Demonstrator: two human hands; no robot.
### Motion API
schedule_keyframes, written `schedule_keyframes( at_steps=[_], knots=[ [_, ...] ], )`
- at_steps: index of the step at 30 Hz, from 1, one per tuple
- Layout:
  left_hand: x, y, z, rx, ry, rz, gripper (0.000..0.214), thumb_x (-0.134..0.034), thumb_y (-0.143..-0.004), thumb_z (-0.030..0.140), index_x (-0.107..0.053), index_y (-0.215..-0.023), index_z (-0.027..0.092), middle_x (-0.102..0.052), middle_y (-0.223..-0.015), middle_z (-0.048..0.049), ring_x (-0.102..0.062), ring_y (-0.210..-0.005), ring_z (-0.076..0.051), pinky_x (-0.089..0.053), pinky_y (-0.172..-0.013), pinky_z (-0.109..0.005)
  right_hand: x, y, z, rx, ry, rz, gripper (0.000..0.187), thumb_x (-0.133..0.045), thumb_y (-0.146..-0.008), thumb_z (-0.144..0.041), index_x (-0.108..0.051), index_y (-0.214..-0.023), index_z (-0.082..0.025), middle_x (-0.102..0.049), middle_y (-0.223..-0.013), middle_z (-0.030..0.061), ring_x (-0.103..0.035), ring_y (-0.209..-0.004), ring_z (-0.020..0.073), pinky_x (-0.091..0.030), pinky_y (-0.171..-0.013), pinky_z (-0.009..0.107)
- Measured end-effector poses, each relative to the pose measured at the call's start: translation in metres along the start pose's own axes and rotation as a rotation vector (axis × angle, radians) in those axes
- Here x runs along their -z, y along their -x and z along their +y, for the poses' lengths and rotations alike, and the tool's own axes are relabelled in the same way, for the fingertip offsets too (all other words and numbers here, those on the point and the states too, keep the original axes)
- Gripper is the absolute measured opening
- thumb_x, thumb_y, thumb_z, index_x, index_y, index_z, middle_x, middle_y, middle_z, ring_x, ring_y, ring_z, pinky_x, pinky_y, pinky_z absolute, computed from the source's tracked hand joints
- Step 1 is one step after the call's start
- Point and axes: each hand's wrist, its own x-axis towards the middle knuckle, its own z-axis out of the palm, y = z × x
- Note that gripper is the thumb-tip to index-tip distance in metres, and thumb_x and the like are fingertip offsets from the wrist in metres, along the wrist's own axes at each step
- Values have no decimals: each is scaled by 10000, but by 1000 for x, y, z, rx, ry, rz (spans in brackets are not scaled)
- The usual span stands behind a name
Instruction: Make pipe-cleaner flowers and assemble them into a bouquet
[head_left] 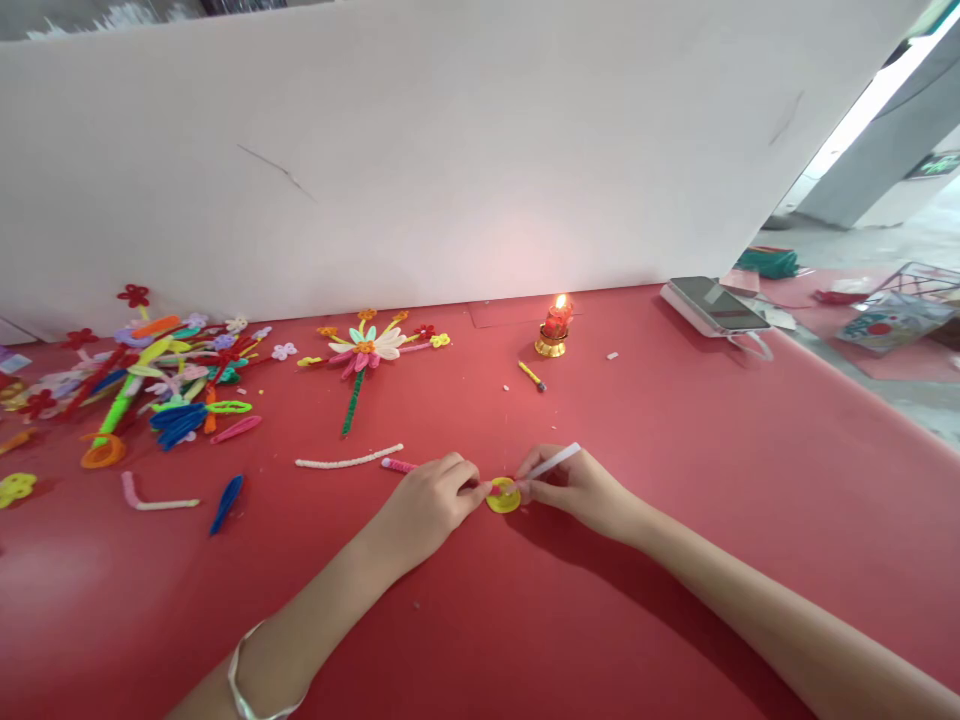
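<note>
My left hand (442, 492) is closed on a pink pipe-cleaner stem (398, 465); one end sticks out to the left, and a red-pink tip shows at the fingertips. That tip meets a yellow round coil (503, 503) lying on the red table. Pinched in my right hand (574, 492) is a white glue stick (556, 459), slanted, its lower end hidden by my fingers over the coil. Both hands' fingertips come close together at the coil. A cream pipe cleaner (349, 458) lies to the left of the pink stem.
A lit red candle (557, 325) in a gold holder stands near the white board (480, 150), with a short yellow lighter-like stick (532, 376) before it. A pipe-cleaner flower (365, 350) lies left of centre, a colourful heap (161, 372) farther left. A phone (716, 303) rests at the right.
</note>
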Motion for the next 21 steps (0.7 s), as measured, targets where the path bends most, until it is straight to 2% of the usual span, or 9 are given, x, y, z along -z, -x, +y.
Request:
schedule_keyframes(
  at_steps=[8, 17, 21],
  knots=[
    [1, -1, 2, 108, 83, -38, 261, -391, -924, 323, -545, -793, 158, -526, -771, -13, -512, -659, -114, -401, -614, -244, -3, -1, 0, 47, 197, 23, 193, -539, -820, -390, -568, -792, -201, -645, -784, 36, -577, -724, 165, -439, -651, 294],
    [-1, -2, 2, 46, 18, -34, 292, -370, -930, 306, -552, -769, 144, -528, -759, -23, -504, -654, -124, -382, -601, -249, -7, -1, -5, 51, 305, 18, 141, -509, -829, -326, -555, -775, -204, -624, -746, 13, -551, -670, 136, -412, -615, 258],
    [-3, -2, 1, 1, 1, -14, 332, -328, -943, 316, -555, -769, 148, -532, -757, -25, -503, -674, -130, -370, -589, -253, -7, -1, -7, 91, 425, 11, 117, -482, -824, -287, -538, -758, -209, -590, -718, 2, -508, -616, 118, -388, -573, 241]
  ],
)
